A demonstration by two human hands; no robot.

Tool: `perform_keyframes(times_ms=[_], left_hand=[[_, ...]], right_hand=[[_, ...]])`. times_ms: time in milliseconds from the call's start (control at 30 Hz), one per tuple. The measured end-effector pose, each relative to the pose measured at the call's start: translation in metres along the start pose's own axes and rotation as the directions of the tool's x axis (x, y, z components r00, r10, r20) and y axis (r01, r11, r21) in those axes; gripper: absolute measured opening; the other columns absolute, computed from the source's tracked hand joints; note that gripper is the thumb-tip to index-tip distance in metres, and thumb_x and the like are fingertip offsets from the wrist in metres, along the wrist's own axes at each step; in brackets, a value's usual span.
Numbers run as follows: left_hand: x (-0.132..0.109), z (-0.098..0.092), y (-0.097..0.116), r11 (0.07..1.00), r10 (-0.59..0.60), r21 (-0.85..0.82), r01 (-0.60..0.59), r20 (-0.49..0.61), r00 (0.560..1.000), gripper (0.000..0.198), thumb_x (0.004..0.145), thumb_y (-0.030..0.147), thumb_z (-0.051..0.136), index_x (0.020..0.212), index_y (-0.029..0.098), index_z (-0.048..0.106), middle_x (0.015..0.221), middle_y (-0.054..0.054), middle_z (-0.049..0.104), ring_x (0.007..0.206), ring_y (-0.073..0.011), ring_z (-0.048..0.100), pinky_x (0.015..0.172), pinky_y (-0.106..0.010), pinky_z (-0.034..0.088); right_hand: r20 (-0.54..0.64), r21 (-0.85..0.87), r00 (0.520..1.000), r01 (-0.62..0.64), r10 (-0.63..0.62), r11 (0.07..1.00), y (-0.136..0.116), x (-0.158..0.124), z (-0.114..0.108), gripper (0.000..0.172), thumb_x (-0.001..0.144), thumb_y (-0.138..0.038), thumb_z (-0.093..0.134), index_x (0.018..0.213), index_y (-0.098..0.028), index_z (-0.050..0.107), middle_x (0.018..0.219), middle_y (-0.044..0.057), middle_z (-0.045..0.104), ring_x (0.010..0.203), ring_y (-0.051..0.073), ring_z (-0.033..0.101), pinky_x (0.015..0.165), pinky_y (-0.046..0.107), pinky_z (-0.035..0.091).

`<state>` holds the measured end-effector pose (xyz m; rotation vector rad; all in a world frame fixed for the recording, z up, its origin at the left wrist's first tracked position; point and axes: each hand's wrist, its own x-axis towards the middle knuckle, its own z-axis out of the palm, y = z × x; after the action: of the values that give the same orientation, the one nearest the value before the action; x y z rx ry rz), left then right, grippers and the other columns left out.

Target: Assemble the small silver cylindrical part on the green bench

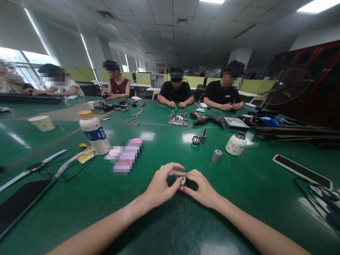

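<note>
Between my hands, low over the green table, is a small round silver metal part [182, 181], mostly covered by fingers. My left hand [164, 185] pinches it from the left, with the thumb against its side. From the right, my right hand [202, 189] closes on it too, thumb below and fingertips above. Beyond my right hand stands a grey metal cylinder [216, 156]. Near that cylinder sits a cream-coloured jar [236, 144] with small printed pictures and an uncovered mouth. Farther back lie a metal piece with a ring [196, 140] and a small dark fitting [203, 134].
To the left stand a bottle with an orange cap [94, 134] and a paper cup [41, 123]. A phone [302, 171] lies at right. Across the table are a circuit board [177, 119], power drills [200, 119] and several people. A dark tablet-like slab [22, 202] lies near left.
</note>
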<state>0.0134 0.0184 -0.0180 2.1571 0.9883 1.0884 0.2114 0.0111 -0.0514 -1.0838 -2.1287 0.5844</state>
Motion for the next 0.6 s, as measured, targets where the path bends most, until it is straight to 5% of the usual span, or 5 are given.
perform_keyframes(times_ms=[333,467,600], left_hand=[[0.004,-0.001,-0.002,0.997,0.013,0.083,-0.004,-0.109,0.994,0.021,0.084,0.028,0.067,0.104,0.025,0.058,0.09,0.002,0.075,0.096,-0.0203,0.065,0.088,-0.036,0.042],[0.009,-0.007,-0.013,0.988,-0.067,0.126,0.093,-0.194,0.979,0.014,0.084,0.028,0.067,0.096,0.024,0.061,0.094,0.0,0.076,0.1,-0.0225,0.063,0.092,-0.04,0.04],[0.01,-0.008,-0.031,0.951,-0.216,0.21,0.227,-0.074,0.974,0.015,0.08,0.024,0.07,0.093,0.025,0.062,0.088,0.002,0.077,0.1,-0.0252,0.06,0.09,-0.044,0.04]], right_hand=[[0.018,0.001,1.0,-0.001,0.001,1.0,-0.001,0.001,-0.001,0.032,0.088,-0.044,0.064,0.114,-0.026,0.066,0.104,0.005,0.069,0.097,0.022,0.058,0.088,0.038,0.044],[0.012,-0.008,1.0,-0.015,0.015,1.0,-0.001,0.001,0.0,0.035,0.087,-0.044,0.065,0.116,-0.025,0.065,0.105,0.006,0.069,0.098,0.023,0.058,0.088,0.039,0.044],[0.024,-0.012,1.0,-0.017,0.018,1.0,-0.002,0.001,-0.001,0.035,0.087,-0.044,0.064,0.118,-0.026,0.065,0.105,0.005,0.069,0.098,0.022,0.058,0.089,0.039,0.043]])
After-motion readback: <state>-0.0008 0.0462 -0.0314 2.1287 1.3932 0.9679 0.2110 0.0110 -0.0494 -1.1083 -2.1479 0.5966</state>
